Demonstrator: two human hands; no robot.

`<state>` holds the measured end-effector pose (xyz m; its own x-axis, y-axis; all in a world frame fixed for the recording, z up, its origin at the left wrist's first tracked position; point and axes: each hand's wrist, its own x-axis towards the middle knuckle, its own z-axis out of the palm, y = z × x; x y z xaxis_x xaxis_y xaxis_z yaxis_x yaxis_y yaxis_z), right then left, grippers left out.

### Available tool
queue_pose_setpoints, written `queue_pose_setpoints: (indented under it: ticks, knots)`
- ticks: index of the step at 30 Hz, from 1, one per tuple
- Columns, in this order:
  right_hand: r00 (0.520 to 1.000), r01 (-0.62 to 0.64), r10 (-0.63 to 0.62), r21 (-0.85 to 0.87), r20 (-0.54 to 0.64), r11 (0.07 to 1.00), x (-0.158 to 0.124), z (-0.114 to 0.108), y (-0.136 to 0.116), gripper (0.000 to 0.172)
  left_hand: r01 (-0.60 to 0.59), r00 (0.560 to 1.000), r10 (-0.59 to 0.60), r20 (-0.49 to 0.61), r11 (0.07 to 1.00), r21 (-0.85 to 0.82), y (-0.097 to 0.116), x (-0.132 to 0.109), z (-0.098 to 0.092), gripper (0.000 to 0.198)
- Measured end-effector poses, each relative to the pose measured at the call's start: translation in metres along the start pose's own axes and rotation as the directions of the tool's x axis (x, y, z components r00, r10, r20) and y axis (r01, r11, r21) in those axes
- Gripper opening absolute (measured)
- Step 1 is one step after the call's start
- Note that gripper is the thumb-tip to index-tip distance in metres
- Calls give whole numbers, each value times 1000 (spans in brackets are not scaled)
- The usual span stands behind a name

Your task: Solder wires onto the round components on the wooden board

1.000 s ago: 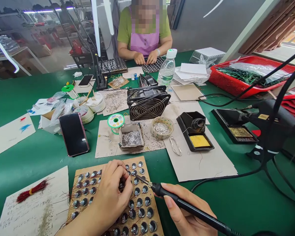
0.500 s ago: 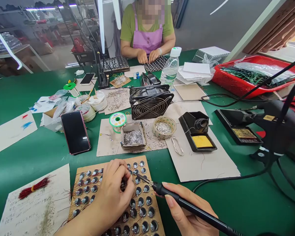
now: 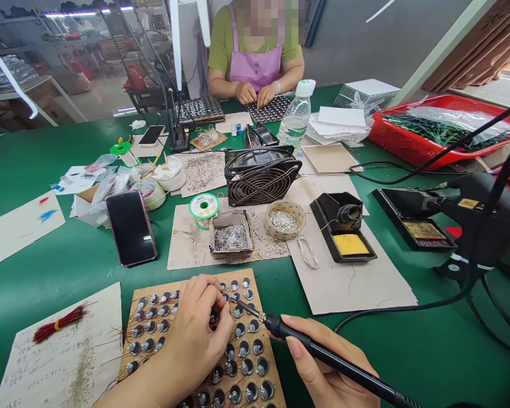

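Observation:
My right hand (image 3: 318, 362) is closed round a black soldering iron (image 3: 300, 340), its tip pointing left and resting at a small part on the board. The brown board (image 3: 255, 283) bears rows of small round metal parts (image 3: 247, 365) set in dark holes, with thin red wires on many at the left. My left hand (image 3: 202, 323) lies over the board's middle, thumb and fingers pinched together close to the iron's tip. What it pinches is hidden behind the fingers. A bundle of dark red wires (image 3: 60, 323) lies on a paper sheet at the left.
Ahead stand a solder spool (image 3: 203, 208), a box of metal bits (image 3: 230, 237), a tape ring (image 3: 284, 220), a black fan (image 3: 261, 178), and a phone (image 3: 131, 228). An iron stand (image 3: 343, 229) with yellow sponge is at right; the iron's cable (image 3: 386, 309) crosses the table. A co-worker (image 3: 255, 62) sits opposite.
My two hands and the soldering iron keep almost the same place. The view has shifted very slightly. Across the table, the co-worker's fingers have moved a little.

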<state>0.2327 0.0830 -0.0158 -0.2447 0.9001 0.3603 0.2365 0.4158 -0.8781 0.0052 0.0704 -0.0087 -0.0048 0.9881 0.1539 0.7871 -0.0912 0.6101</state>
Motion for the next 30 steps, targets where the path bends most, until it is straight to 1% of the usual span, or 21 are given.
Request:
queue_pose_setpoints:
  ticks: [4,16,20,25,30]
  knots:
    - [1000,-23,24,27,-4,999,1,1,-1,33,7,1000,-7,12,1000,-11,0,0,0,18]
    - [1000,-11,11,11,-3,1000,3,1,-2,32,-4,1000,4,0,1000,5,0,0,1,18]
    - [999,-39,40,45,-19,998,2,1,-2,32,4,1000,-4,8,1000,3,-1,0,1,18]
    - [999,-44,45,65,-24,997,-1,0,-1,32,-1,1000,1,11,1000,-3,-1,-1,0,18]
    - [998,-64,66,60,-26,996,-2,-3,3,34,0,999,1,47,1000,-24,-4,0,-2,16]
